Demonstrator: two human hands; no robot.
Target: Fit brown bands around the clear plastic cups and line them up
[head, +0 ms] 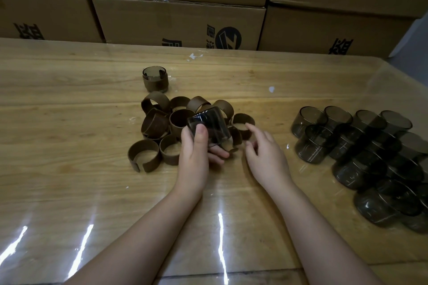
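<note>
Wooden table, perhaps film-covered, brown bands, bare cups, banded cup

This looks like a packing or assembly workshop: sealed cardboard cartons, printed with a logo and large characters, stand stacked like a wall right behind the wooden tabletop. On it identical parts lie in batches, a heap of brown bands and a cluster of smoky clear cups.
</note>
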